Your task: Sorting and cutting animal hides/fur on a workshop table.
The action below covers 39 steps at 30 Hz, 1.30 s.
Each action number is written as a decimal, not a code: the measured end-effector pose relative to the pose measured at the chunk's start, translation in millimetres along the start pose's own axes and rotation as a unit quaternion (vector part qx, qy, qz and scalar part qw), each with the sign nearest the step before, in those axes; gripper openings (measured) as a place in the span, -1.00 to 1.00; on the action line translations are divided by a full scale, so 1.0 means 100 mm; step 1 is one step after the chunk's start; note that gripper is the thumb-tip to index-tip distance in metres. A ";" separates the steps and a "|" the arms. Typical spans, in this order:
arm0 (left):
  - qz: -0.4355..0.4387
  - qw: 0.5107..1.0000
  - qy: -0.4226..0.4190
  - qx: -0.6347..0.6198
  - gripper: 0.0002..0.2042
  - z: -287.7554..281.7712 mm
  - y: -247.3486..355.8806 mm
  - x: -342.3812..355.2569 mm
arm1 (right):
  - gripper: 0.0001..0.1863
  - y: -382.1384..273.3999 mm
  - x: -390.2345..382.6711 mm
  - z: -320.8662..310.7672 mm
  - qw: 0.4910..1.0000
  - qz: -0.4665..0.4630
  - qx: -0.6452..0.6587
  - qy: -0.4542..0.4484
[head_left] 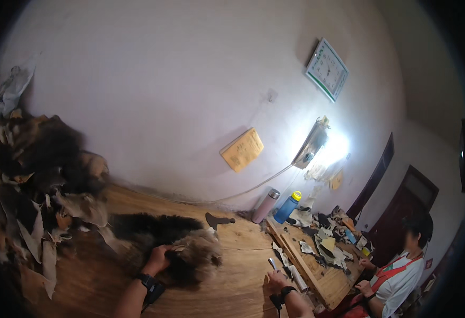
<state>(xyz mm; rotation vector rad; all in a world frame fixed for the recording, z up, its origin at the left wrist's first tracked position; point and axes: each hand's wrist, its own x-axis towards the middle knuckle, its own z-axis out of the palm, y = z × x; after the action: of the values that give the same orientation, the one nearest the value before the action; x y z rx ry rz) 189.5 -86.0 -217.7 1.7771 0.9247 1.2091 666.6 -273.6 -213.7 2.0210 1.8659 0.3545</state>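
On the wooden counter (232, 283), a brown-and-black fur piece (196, 253) is gripped by the left hand (157, 259), fingers curled, seemingly to steady it. Right of the fur piece, a slim shiny tool (271, 262) is held, apparently clear of the hair, in the nearly closed right hand (278, 281). Beyond, rightward, a pink bottle (266, 206) and blue bottle (287, 208) are kept capped; contents cannot be told.

Bare forearms (132, 298) wear black wrist straps (146, 280), each carrying a boxy device (154, 294).
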 end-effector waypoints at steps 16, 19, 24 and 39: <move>0.099 0.994 -0.051 0.020 -0.57 0.98 0.59 0.18 | -0.63 -0.24 0.51 -0.57 0.929 0.128 0.313 0.149; 0.080 0.991 -0.098 -0.049 -0.50 1.05 0.92 -0.02 | -0.61 -0.22 0.45 -0.67 0.871 0.125 0.431 0.202; 0.166 0.965 -0.103 0.174 -0.80 0.17 0.61 0.05 | -0.67 -0.49 0.15 -1.29 0.894 0.158 0.381 0.173; -0.360 0.932 -0.012 -0.040 -0.69 -0.39 -0.03 0.09 | -0.76 -2.09 0.27 -2.20 0.872 -0.143 0.334 0.328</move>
<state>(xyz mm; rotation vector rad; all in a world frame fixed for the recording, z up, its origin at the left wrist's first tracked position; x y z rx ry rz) 154.5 -69.0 -207.4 1.2011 1.3317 0.7268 387.6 -213.5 -106.2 2.1220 3.0145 0.3752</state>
